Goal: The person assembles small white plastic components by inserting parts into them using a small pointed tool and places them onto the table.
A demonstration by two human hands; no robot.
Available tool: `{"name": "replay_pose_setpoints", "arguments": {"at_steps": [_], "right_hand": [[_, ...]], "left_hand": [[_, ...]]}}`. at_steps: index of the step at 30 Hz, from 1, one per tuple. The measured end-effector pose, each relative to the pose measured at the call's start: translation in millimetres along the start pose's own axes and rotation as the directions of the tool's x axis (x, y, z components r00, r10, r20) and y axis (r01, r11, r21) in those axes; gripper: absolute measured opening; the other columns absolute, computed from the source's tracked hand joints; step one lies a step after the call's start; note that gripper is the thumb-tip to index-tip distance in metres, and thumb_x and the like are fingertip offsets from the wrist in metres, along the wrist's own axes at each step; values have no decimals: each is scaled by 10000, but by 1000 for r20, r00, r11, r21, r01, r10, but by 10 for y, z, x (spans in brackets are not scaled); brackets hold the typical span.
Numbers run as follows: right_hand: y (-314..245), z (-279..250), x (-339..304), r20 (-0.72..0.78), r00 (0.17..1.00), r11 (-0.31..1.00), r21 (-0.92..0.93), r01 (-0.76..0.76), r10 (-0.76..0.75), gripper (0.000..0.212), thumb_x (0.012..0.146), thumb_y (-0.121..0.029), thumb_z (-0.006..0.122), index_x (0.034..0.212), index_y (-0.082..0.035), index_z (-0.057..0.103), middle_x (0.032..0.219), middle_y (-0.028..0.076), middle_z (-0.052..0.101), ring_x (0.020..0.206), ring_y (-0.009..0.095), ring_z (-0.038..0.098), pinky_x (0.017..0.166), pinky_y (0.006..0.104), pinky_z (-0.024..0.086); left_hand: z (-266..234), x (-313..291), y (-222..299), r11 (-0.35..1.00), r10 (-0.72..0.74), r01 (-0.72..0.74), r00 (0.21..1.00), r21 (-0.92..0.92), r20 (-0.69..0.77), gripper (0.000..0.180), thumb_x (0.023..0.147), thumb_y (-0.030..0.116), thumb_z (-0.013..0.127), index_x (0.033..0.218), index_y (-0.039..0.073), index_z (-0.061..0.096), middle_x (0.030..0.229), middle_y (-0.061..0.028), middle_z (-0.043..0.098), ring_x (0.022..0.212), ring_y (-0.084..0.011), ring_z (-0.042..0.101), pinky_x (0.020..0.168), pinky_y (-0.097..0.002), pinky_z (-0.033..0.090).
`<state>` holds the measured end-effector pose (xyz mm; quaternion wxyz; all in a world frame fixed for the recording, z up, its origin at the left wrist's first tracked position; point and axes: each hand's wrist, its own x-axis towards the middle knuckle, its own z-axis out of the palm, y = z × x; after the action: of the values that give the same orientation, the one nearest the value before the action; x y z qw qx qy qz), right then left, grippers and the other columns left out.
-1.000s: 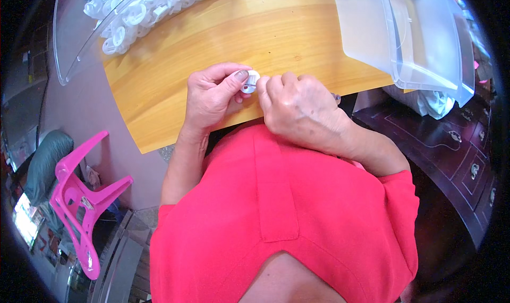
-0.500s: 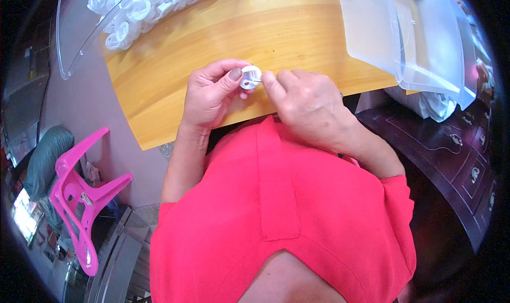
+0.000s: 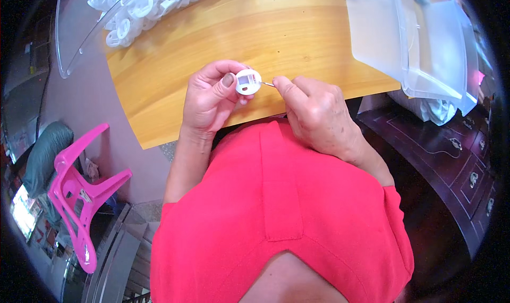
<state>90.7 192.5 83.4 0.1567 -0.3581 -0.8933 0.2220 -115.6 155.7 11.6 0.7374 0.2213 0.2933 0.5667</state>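
Above the near edge of the wooden table, my left hand (image 3: 212, 93) pinches a small round white plastic part (image 3: 248, 82) between thumb and fingers. The part has a rectangular opening and a smaller dark slot in its face. My right hand (image 3: 319, 104) is closed around a thin metal tool (image 3: 268, 84), whose handle is hidden in the fist. The tool's tip points left and reaches the right rim of the white part; whether it touches, I cannot tell.
A heap of white plastic parts (image 3: 141, 8) lies at the far left of the wooden table (image 3: 228, 32), by a clear plastic bin (image 3: 66, 37). Translucent bins (image 3: 377, 32) stand at the right. A pink plastic stool (image 3: 79, 189) lies tipped at the left; dark purple furniture (image 3: 430, 154) is at the right.
My right hand has drawn back a little to the right and down, showing more of the metal tool. The white part has turned, and its face shows more fully.
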Motion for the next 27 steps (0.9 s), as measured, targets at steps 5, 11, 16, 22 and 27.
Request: {"name": "replay_pose_setpoints", "arguments": {"at_steps": [5,11,16,22,27], "right_hand": [[9,8,-20,7,1000,1000,0,13,-13,212,755,-63,579,958,0,575,676,115,538,595,286,602,490,392,485],[9,-5,0,4,999,997,-60,52,-52,299,712,-41,600,1007,10,614,657,93,518,577,247,572,476,365,464],[-30,-38,87,-31,990,962,-241,125,-137,282,724,-134,584,960,14,624,661,69,539,595,214,570,475,330,465],[-35,-18,110,-17,982,913,-372,168,-187,240,710,-145,592,864,33,635,645,67,529,590,195,561,471,310,448],[-51,-26,111,41,980,892,-407,196,-196,204,704,-151,578,805,18,628,636,64,524,580,186,552,468,307,443]], "left_hand": [[-15,9,-4,999,-23,23,1000,-47,-9,256,921,202,579,1069,-6,605,1023,-209,609,775,-225,589,630,-291,496],[28,11,-18,999,-26,25,999,-27,-38,245,926,169,573,1073,-24,609,999,-184,633,792,-218,618,630,-297,508],[145,21,-12,998,-24,30,993,51,-113,170,913,75,592,1026,-43,638,900,-120,667,735,-156,624,606,-254,507],[171,40,-29,995,-18,34,988,99,-157,166,906,72,602,1022,-40,642,884,-110,670,704,-140,616,589,-239,503],[161,44,-39,995,-24,39,987,91,-161,161,899,64,611,1017,-41,645,884,-111,672,707,-136,616,585,-240,503]]}}
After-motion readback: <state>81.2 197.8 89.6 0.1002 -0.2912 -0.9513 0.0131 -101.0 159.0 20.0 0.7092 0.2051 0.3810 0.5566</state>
